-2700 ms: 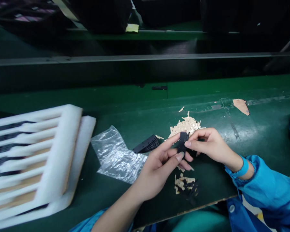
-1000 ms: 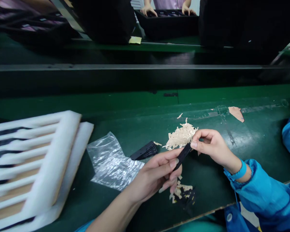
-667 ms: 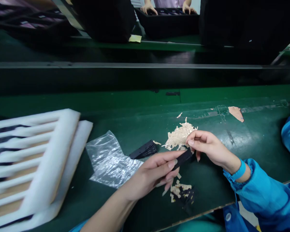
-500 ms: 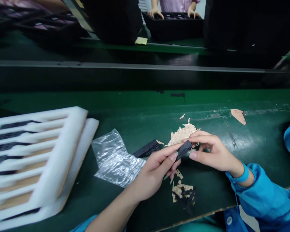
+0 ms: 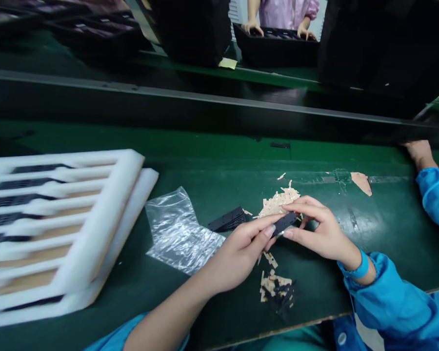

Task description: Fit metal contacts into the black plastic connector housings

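My left hand (image 5: 237,256) is closed around a small flat black plastic part (image 5: 284,224), thumb on top. At the part's far end, the thumb and fingers of my right hand (image 5: 322,231) grip it from both sides. Just behind the hands lies a heap of small beige pieces (image 5: 278,202), partly hidden by my right fingers. A row of similar black plastic parts (image 5: 227,219) rests left of the heap. Nearer the table edge is a smaller mixed pile of beige and black bits (image 5: 277,287). My left wrist passes beside a clear plastic bag (image 5: 181,231).
White foam trays (image 5: 126,178) with black parts in their slots stand at left. A dark ledge (image 5: 190,109) runs along the back. Beyond it, a person in pink has both hands in a black bin (image 5: 274,51). Another person's hand (image 5: 420,151) reaches in at right.
The black part has turned flatter between my hands, and my right fingers have closed on its end. At right, another person's hand has come into view. The camera view has tilted slightly.
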Demonstrator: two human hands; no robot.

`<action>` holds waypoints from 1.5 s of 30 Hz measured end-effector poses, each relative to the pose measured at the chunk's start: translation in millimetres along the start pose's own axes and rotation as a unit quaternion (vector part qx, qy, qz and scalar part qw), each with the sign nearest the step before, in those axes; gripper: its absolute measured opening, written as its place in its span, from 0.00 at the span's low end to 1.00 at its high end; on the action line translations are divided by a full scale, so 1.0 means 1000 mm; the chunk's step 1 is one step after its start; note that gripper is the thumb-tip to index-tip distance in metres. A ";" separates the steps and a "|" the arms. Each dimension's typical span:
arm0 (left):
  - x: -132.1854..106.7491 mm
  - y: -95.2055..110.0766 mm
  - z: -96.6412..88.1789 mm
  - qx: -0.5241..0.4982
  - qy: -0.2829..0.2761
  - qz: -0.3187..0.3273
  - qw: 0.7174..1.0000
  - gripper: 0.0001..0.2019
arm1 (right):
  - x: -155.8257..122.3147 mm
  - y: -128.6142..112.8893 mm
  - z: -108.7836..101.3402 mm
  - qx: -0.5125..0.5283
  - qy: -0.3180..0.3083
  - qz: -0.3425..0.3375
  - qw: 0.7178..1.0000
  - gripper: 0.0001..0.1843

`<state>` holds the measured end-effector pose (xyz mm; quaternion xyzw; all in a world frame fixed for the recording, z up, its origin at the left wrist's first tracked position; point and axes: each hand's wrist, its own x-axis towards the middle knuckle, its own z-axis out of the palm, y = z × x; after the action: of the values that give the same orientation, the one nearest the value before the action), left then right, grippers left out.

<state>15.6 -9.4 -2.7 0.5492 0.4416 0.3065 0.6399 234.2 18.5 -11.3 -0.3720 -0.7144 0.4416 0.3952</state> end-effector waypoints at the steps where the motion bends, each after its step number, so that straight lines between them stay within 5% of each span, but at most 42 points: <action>1: 0.001 -0.001 -0.001 -0.039 -0.015 -0.029 0.999 0.25 | 0.000 -0.002 -0.002 -0.047 -0.001 -0.038 0.998 0.18; 7: 0.010 -0.005 -0.007 -0.181 -0.103 -0.132 0.969 0.30 | 0.001 -0.018 -0.014 -0.283 -0.083 -0.151 0.944 0.14; 10: 0.011 -0.002 -0.006 -0.087 -0.001 -0.089 0.992 0.33 | 0.020 -0.014 -0.030 -0.360 -0.075 -0.163 0.916 0.15; 14: 0.008 0.005 -0.004 0.036 0.110 -0.004 0.993 0.30 | 0.067 0.013 -0.066 -0.460 0.127 -0.044 0.878 0.20; 18: 0.005 0.008 -0.004 0.110 0.123 0.031 0.986 0.23 | 0.078 0.037 -0.085 -0.529 0.110 0.073 0.838 0.30; 21: 0.004 0.008 -0.007 0.174 0.131 0.056 0.974 0.16 | 0.042 0.029 -0.066 -0.496 0.062 0.012 0.866 0.19; 24: 0.001 0.010 -0.009 0.214 0.123 0.091 0.965 0.13 | -0.002 0.005 -0.029 -0.355 -0.098 -0.034 0.929 0.11; 26: 0.000 0.012 -0.009 0.227 0.124 0.104 0.960 0.13 | -0.020 -0.008 -0.004 -0.311 -0.188 -0.031 0.931 0.15; 30: -0.001 0.013 -0.008 0.234 0.120 0.102 0.959 0.14 | -0.023 -0.012 0.023 -0.345 -0.244 -0.006 0.906 0.11; 34: 0.000 0.015 -0.006 0.242 0.112 0.090 0.960 0.13 | -0.012 -0.003 0.021 -0.269 -0.221 0.007 0.937 0.03; 38: 0.002 0.015 -0.004 0.234 0.102 0.070 0.965 0.11 | -0.008 -0.004 0.012 -0.137 -0.107 0.060 0.983 0.05; 45: 0.007 0.008 0.001 0.125 0.065 0.101 0.985 0.12 | -0.008 -0.013 0.015 -0.012 0.005 0.137 0.990 0.08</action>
<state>19.9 -2.2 3.2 0.6454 0.4593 0.3466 0.5023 222.0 2.4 -5.9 -0.4738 -0.6599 0.4809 0.3298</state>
